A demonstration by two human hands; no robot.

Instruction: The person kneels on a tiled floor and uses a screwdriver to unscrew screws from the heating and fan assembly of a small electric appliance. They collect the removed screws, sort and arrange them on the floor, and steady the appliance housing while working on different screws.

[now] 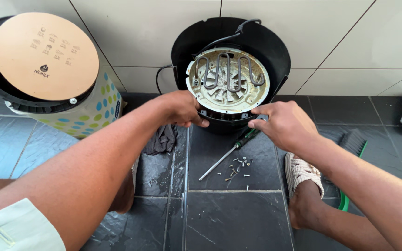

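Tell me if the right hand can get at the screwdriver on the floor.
Probably yes: the screwdriver lies on open tile just below the right hand, its green handle nearest the fingers. Nothing covers it; the loose screws lie beside it.

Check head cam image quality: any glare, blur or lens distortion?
Head view: even, soft light, no hard shadows; mild sheen on the wet floor tiles. Wide lens bows the wall grout lines and stretches the forearms at the edges. Metal plate, screws and screwdriver are sharp; left hand and right hand show no motion blur.
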